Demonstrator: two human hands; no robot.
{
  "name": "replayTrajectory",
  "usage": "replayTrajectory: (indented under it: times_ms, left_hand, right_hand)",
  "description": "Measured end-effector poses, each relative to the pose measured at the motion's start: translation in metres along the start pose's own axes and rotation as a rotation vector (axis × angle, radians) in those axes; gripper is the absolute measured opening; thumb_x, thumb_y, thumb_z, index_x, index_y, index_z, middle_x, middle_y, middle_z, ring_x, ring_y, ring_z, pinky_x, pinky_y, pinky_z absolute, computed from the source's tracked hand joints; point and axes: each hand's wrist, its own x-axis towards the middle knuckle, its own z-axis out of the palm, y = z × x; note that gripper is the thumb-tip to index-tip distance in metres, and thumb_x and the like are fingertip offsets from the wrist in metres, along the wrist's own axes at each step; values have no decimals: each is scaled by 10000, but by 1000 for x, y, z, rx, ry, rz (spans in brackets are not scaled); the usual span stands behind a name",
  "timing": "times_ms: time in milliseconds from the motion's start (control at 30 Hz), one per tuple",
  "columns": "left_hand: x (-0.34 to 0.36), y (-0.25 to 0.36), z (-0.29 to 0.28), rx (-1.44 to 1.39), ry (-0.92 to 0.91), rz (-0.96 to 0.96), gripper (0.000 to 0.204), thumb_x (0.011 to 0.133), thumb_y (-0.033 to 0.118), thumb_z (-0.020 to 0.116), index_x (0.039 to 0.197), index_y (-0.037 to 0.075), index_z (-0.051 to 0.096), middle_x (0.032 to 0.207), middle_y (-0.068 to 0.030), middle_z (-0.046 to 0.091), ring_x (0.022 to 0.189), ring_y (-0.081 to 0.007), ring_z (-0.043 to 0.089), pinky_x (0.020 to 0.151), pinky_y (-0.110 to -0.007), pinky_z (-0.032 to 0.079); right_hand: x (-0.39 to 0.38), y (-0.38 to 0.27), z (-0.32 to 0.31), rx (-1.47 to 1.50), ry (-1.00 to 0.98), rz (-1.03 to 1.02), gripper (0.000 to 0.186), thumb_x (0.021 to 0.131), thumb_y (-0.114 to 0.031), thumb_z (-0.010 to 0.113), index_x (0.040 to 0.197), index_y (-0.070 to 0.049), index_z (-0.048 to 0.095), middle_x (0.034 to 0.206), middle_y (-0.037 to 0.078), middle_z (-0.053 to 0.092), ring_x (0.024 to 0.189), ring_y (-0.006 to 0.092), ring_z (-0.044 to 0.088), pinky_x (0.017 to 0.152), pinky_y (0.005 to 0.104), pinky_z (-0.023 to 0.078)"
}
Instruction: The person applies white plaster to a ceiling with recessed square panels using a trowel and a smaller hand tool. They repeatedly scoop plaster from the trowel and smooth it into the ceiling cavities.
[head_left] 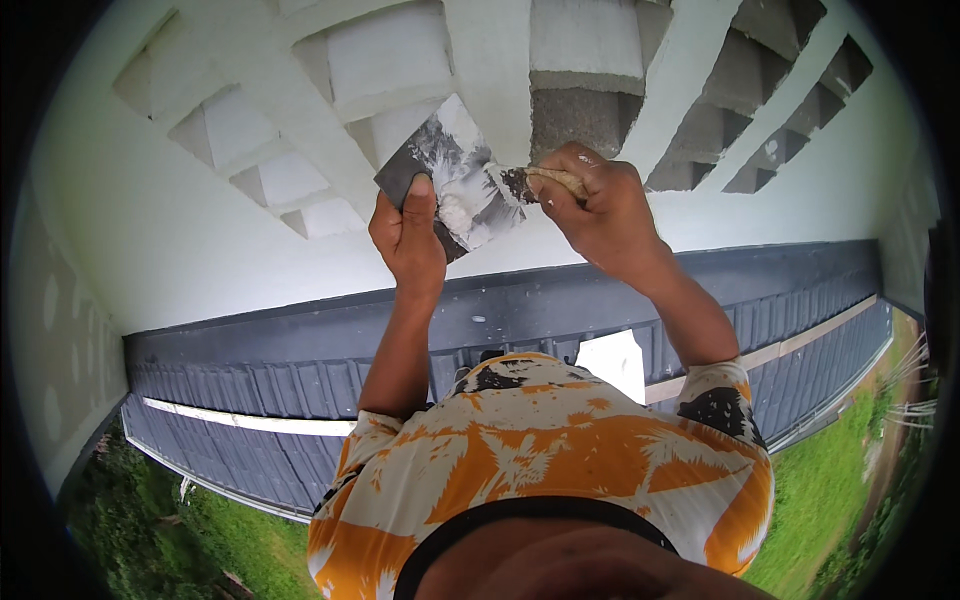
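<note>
My left hand (408,240) grips a dark, flat, square board (402,168) by its near left edge, thumb on top. White putty (462,208) is smeared across the board, with a thicker lump near its middle. In my right hand (615,215) is a small putty knife (514,186) with a light, wood-coloured handle. Its blade, spotted with white and dark patches, meets the right edge of the board. White specks dot the fingers of my right hand. Both hands are in front of a pale wall (255,275), below its rows of block-shaped recesses.
Rough grey concrete shows in some recesses (580,122); others are white. Below the wall lies a dark ribbed roof (310,385) with a pale batten (250,418) along it. A white object (612,362) rests beside my body. Side walls stand at both ends, and grass (830,490) lies lower down.
</note>
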Motion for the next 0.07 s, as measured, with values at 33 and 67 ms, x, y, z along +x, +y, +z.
replayTrajectory:
  times_ms: [33,67]
  left_hand:
    - [1,1,0,1,-21,-4,220,959,132,575,1090,-43,602,954,4,599,827,-47,487,749,-183,385]
    - [-1,3,5,-8,-3,-18,280,956,146,589,1157,-49,588,965,-4,609,875,-61,513,791,-194,397]
  right_hand:
    - [0,0,-1,20,-55,6,90,874,-71,657,943,-13,647,748,113,657,552,143,584,519,293,446]
    - [1,-1,1,-60,-118,78,89,891,-77,643,966,-29,654,748,133,652,626,152,647,578,262,482]
